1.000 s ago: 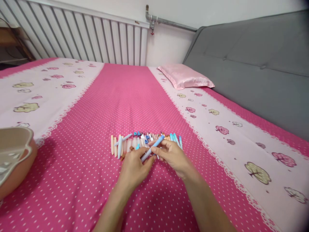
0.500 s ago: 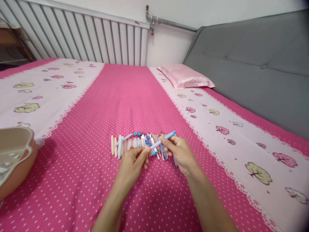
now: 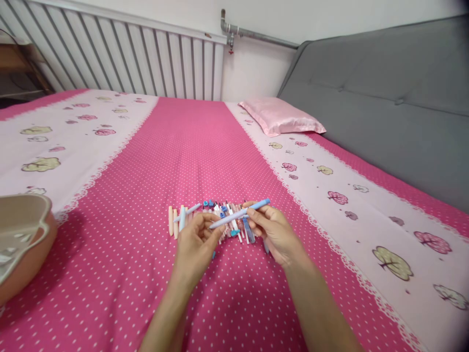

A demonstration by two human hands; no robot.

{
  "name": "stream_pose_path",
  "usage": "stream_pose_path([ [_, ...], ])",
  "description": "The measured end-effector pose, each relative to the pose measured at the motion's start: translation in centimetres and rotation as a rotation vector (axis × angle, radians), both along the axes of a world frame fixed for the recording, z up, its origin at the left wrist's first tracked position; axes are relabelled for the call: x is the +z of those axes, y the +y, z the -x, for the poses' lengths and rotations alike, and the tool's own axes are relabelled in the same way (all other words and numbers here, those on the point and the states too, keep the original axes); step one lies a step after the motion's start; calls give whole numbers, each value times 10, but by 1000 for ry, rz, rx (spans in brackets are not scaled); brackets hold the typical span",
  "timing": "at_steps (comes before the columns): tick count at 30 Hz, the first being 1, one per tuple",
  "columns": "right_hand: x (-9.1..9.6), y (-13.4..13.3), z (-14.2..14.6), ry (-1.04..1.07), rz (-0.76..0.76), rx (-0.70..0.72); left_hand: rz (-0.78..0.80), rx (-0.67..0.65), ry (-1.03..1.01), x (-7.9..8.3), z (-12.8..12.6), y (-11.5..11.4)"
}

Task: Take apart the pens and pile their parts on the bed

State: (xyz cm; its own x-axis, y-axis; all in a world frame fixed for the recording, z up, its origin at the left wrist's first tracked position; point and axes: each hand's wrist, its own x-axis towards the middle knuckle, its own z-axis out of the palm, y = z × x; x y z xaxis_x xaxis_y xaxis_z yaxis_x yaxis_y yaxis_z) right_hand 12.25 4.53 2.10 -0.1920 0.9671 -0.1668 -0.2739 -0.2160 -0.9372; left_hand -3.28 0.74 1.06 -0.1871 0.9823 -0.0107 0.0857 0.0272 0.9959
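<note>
A row of several pens and loose caps (image 3: 190, 217), in peach, white and blue, lies on the pink dotted bedsheet (image 3: 190, 146). Just above the row, both hands share one light-blue pen (image 3: 240, 213), held nearly level. My right hand (image 3: 274, 234) pinches its far, blue end. My left hand (image 3: 194, 244) has its fingers closed round the near, paler end of the same pen. A small blue piece shows under my left fingers; I cannot make out whether they hold it.
A beige and peach basket (image 3: 22, 239) sits at the left edge. A pink satin pillow (image 3: 280, 116) lies far right, by the grey padded headboard (image 3: 384, 98). A white radiator (image 3: 128, 58) lines the back wall.
The blue pen was held steeply between both hands; it has been drawn out sideways to the right and now lies nearly level. My left hand shifted slightly left.
</note>
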Motion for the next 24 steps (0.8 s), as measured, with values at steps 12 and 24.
stream_pose_path([
  [12,5,-3,-2,65,42,71,163,49,85,1,6,-2],
  [24,2,0,-1,124,56,-12,53,17,34,1,4,-1],
])
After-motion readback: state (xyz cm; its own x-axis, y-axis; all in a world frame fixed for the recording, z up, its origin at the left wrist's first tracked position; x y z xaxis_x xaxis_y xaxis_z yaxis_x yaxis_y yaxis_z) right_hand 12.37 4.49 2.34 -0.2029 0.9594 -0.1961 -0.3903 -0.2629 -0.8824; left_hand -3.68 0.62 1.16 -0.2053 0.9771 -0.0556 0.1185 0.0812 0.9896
